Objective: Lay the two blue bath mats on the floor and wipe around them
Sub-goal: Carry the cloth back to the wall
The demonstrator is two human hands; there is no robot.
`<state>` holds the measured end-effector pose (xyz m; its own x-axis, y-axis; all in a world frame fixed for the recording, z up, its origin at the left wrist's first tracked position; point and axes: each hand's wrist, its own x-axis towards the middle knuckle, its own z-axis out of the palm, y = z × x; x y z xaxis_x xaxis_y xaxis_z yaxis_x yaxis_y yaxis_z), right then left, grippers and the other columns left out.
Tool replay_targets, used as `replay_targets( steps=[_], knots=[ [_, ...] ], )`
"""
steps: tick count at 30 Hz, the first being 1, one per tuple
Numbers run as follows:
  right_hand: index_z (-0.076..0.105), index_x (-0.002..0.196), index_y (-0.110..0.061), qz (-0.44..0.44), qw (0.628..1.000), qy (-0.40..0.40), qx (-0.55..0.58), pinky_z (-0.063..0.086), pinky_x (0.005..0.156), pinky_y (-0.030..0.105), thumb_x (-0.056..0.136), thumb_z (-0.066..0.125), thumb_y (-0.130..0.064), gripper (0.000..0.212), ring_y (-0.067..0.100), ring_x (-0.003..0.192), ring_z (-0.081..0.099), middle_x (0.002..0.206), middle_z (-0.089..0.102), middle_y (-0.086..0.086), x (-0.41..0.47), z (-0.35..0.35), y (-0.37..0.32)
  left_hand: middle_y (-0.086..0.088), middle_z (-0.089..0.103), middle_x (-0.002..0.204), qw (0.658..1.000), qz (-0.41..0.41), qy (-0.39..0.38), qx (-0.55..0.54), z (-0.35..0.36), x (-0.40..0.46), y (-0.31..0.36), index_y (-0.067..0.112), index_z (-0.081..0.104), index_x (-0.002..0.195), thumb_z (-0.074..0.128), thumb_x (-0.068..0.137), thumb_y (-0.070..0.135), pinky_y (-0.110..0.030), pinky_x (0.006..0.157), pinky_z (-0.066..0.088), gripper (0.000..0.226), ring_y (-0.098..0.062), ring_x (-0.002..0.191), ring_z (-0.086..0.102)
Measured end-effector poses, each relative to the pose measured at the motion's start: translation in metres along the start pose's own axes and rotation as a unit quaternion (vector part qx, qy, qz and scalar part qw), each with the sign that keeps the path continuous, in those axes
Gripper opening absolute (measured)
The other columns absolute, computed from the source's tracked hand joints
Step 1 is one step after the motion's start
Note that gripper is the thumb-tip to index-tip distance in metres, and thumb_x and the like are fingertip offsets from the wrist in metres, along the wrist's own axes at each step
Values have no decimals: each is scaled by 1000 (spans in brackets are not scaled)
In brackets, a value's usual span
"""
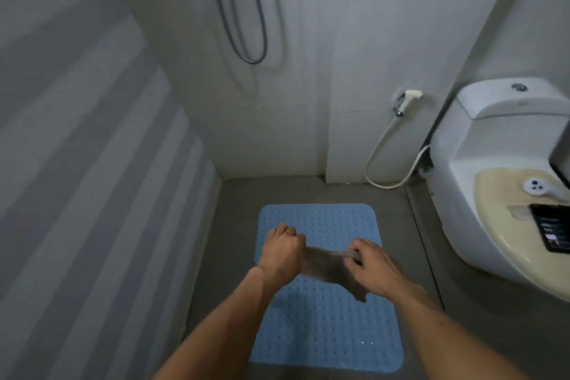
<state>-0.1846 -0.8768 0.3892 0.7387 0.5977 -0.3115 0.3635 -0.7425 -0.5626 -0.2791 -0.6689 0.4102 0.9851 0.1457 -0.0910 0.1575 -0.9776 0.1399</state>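
Note:
A blue bath mat (324, 327) with small holes lies flat on the grey floor, reaching from near the back wall toward me. Only this one mat is in view. Above its middle I hold a grey-brown cloth (327, 268) stretched between both hands. My left hand (282, 251) is closed in a fist on the cloth's left end. My right hand (374, 265) grips its right end, and a corner of the cloth hangs down below that hand.
A white toilet (481, 182) with a yellowed seat stands at the right, a dark phone (552, 230) lying on its rim. A bidet sprayer (407, 100) and hose hang on the back wall. A shower hose (246, 25) loops above. A tiled wall runs along the left.

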Motion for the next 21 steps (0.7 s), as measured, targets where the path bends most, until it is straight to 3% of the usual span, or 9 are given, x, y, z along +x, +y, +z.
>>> replay_targets(
  steps=[4,7,11,17,21],
  knots=[
    [53,89,-38,-55,998,-42,12,44,74,29,94,59,-41,8,5,88,53,97,53,-14,3,-22,-49,-9,63,111,997,-65,4,-31,-56,-27,-26,12,65,107,48,89,22,-38,91,40,26,-28,110,51],
    [60,90,-37,-94,993,-69,16,46,74,32,92,64,-41,6,11,87,59,95,61,-10,13,-40,-85,-13,68,101,989,-117,10,-93,-92,-50,-40,10,66,96,50,86,21,-39,81,48,22,-32,99,59],
    [68,88,-37,-127,988,-73,55,53,72,31,86,73,-32,7,12,80,66,86,71,-8,22,-59,-135,-6,69,88,964,-210,26,-160,-124,-83,-57,15,67,89,53,86,24,-35,68,51,16,-26,82,63],
    [71,92,-30,-230,966,-94,65,46,67,13,84,76,-12,21,7,79,65,88,71,-7,31,-89,-217,-8,72,83,921,-299,139,-208,-167,-130,-74,13,72,87,61,84,17,-28,66,44,12,-23,80,66],
    [65,85,-36,-314,944,-100,31,47,65,13,82,74,-6,31,10,80,66,86,71,-7,28,-89,-276,-10,73,89,892,-343,206,-211,-192,-171,-84,11,72,93,64,86,15,-26,67,42,12,-22,84,65]
  ],
)
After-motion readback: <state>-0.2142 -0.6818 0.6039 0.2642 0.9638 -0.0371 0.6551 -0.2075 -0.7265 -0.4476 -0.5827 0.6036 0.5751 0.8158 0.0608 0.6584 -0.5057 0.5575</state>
